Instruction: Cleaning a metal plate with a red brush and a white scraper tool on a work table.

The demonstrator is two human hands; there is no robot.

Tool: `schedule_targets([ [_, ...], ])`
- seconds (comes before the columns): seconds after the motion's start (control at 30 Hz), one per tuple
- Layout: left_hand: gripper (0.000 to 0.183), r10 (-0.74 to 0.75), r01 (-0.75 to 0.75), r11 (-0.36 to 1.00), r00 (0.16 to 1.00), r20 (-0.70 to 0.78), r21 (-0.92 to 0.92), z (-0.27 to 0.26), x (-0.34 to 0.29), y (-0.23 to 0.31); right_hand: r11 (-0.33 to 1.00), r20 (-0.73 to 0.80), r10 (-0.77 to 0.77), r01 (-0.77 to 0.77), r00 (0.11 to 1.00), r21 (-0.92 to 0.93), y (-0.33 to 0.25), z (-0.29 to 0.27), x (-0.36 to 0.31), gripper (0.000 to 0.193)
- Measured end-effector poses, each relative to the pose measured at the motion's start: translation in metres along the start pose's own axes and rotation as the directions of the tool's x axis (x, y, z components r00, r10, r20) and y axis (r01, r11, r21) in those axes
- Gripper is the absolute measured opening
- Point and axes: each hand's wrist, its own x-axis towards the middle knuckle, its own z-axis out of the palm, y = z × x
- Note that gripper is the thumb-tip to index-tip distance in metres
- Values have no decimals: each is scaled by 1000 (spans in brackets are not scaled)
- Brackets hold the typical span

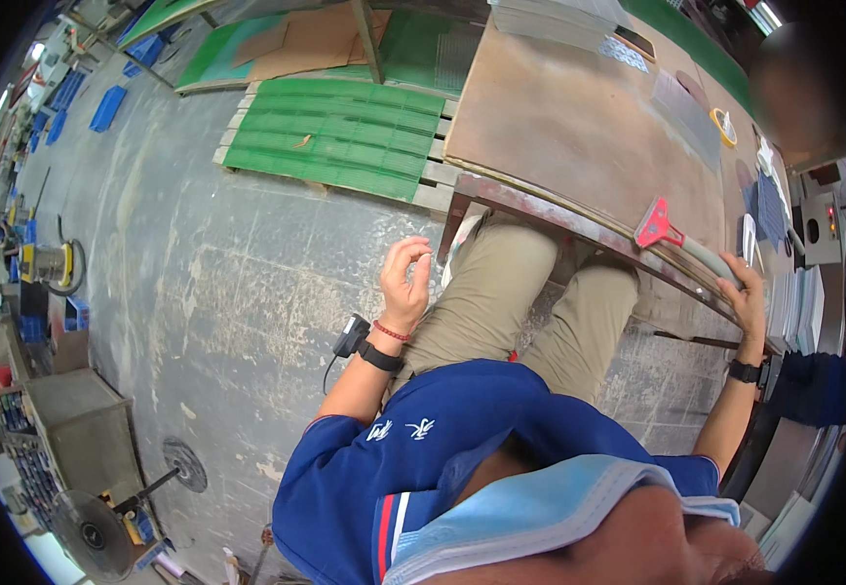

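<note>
My right hand (749,300) is wrapped round the grey handle of a scraper (659,227) with a red head. The scraper lies along the near edge of the brown-topped table (579,117), its head pointing left. Off the table, to the left of my knees, my left hand (406,283) is raised with its fingers curled in toward the thumb. A small pale spot shows at those fingertips, too small to name.
Clear plastic boxes (555,24) stand at the table's far side, with a yellow tape roll (724,128) to the right. Beyond my left hand lies a green-topped pallet (335,136). A fan (92,531) and a metal cabinet (82,429) stand at lower left. Another person is at right.
</note>
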Motion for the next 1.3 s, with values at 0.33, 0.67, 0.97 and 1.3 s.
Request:
schedule_targets([
  [0.33, 9, 82, -83, 996, 994, 72, 16, 15, 1, 23, 968, 139, -250, 249, 958, 29, -97, 43, 93, 41],
  [0.67, 8, 86, -82, 995, 993, -76, 48, -19, -2, 17, 807, 14, -590, 590, 807, -2, -258, 164, 260, 43],
  [0.97, 12, 52, -49, 998, 990, -130, 29, -37, -9, 1, 753, 538, 37, -378, 842, 539, -288, 169, 274, 47],
  [1.3, 9, 160, -141, 974, 982, -98, 179, -27, 7, 14, 587, 461, -4, -371, 887, 719, -264, 145, 238, 40],
])
